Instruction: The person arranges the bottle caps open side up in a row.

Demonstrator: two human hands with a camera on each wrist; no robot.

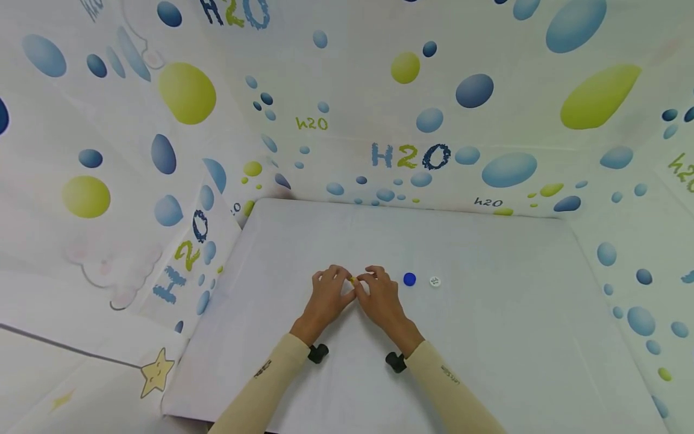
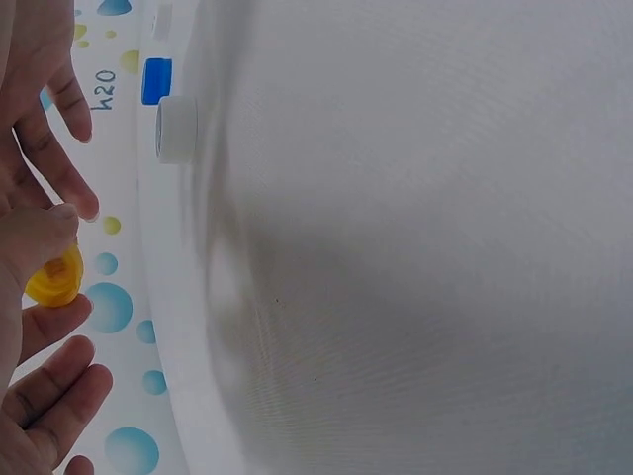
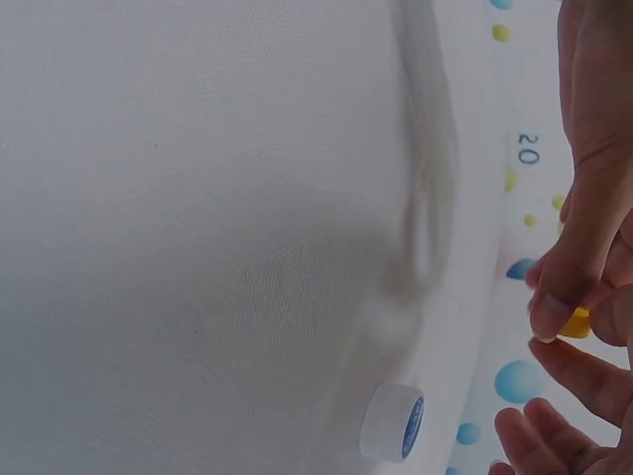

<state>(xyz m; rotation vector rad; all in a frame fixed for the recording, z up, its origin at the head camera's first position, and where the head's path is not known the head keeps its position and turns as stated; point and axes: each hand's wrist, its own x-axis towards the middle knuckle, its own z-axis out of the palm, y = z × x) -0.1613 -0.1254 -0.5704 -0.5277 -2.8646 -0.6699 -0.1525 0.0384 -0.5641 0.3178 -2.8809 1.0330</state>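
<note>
A small yellow bottle cap (image 1: 353,280) is up between the fingertips of both hands, over the table. My left hand (image 1: 328,294) pinches it; in the left wrist view, the yellow cap (image 2: 57,279) shows between thumb and index finger. My right hand (image 1: 382,299) meets it from the other side, thumb and index at its edge. Other fingers are bent and spread. To the right on the table lie a blue cap (image 1: 409,279) and a white cap with dark print (image 1: 435,281). Another white cap (image 2: 177,130) stands nearer in the left wrist view, hidden from the head view.
A white cloth covers the table (image 1: 515,337). Behind it and at both sides hang white walls (image 1: 358,78) printed with blue and green drops. In the right wrist view, a white cap with a blue printed top (image 3: 391,424) stands on the cloth.
</note>
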